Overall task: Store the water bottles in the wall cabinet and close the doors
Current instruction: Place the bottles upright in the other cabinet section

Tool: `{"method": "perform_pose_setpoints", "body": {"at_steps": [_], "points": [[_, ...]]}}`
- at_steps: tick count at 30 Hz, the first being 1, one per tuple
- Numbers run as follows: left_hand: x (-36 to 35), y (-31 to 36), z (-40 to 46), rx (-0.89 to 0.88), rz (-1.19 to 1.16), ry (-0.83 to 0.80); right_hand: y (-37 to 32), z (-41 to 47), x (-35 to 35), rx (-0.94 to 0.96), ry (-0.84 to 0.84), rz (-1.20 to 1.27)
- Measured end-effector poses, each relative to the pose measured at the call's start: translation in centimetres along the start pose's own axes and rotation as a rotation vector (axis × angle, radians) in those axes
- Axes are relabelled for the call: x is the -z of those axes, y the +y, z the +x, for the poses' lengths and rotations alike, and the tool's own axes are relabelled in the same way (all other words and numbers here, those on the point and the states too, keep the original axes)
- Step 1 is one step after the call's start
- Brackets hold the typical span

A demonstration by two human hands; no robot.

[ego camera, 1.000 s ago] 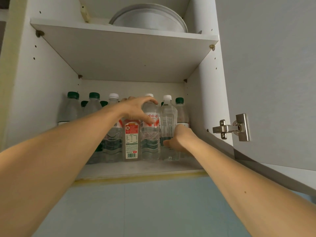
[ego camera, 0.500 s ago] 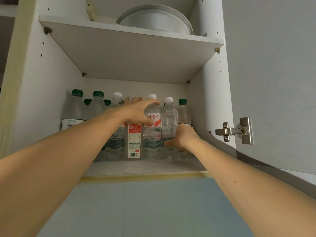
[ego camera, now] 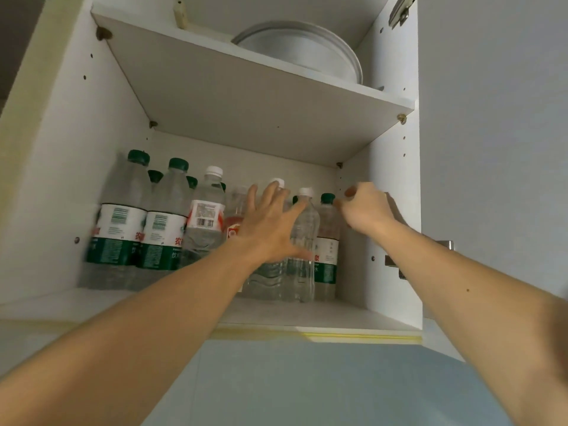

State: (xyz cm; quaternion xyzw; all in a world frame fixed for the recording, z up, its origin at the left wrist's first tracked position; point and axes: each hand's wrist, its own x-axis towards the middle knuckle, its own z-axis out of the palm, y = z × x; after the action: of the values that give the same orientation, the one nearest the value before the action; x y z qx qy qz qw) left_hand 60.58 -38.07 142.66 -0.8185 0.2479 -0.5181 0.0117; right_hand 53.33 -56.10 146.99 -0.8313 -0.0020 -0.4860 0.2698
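Since the water bottles point(ego camera: 196, 229) already stand in rows on the lower shelf point(ego camera: 307, 315) at mid-frame, storing looks done; both doors remain to close. Every bottle stands upright, cap up. Left hand point(ego camera: 270, 229) is spread flat against them; right hand point(ego camera: 365, 210) hangs loosely curled, holding nothing.
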Motion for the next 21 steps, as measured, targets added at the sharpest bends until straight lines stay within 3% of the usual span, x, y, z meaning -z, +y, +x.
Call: {"method": "perform_pose_setpoints", "body": {"at_steps": [6,10,16,21], "points": [[-1.2,-0.1,-0.2,-0.032,0.007,0.061,-0.2,1.8,-1.6,-0.04,-0.158,-0.118],[-1.6,0.4,-0.1,-0.03,0.016,0.054,-0.2,2.8,-3.1,-0.108,-0.277,-0.006],[-1.8,0.0,-0.3,-0.045,-0.007,0.074,-0.4,3.0,-3.8,-0.216,-0.322,0.142],[-1.9,0.0,-0.5,-0.058,-0.012,0.07,-0.5,2.5,-2.8,-0.156,-0.244,0.013]]}}
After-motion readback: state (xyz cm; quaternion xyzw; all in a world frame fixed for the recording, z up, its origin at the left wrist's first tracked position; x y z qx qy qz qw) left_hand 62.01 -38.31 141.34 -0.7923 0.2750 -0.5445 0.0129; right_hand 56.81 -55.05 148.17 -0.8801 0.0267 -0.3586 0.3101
